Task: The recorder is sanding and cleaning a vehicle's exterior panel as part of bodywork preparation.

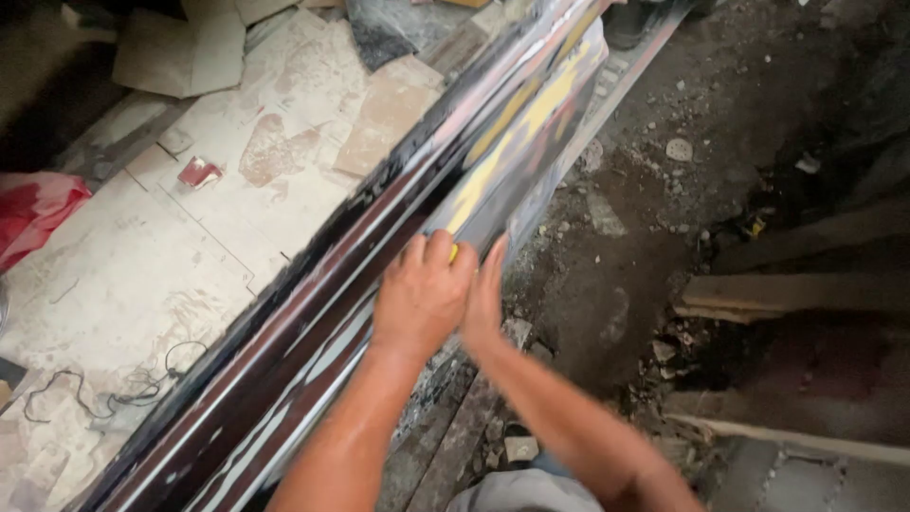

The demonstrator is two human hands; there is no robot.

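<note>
Head view puts us above a long glossy panel [379, 275], the largest thing in sight, running from the near left corner up to the far right. Its surface is dark brown with pale streaks and a smeared yellow patch toward the far end; motion blur keeps us from telling what it is made of. It lies tilted between a floor of pale tiles [123, 284] on the left and bare dirt ground [645, 237] strewn with small stones on the right.

We see no open container. The nearest to one is a red plastic bag [33, 213] at the left edge, crumpled, its contents hidden from us. A black cord [114, 389] loops over the tiles in the near left, and a small red scrap [199, 173] lies farther off on them. On the right, pale wooden planks [796, 294] rest on the dirt.

Our hands meet on the panel's right edge, about midway along it. Our left hand [422, 294] is curled closed, knuckles up, pressed onto the panel, and something small and yellow [454, 252] shows at its fingertips; we cannot tell what it is. Our right hand [485, 299] stands edge-on, fingers straight and together, touching the left hand and the panel's edge. We cannot tell whether it grips anything.
</note>
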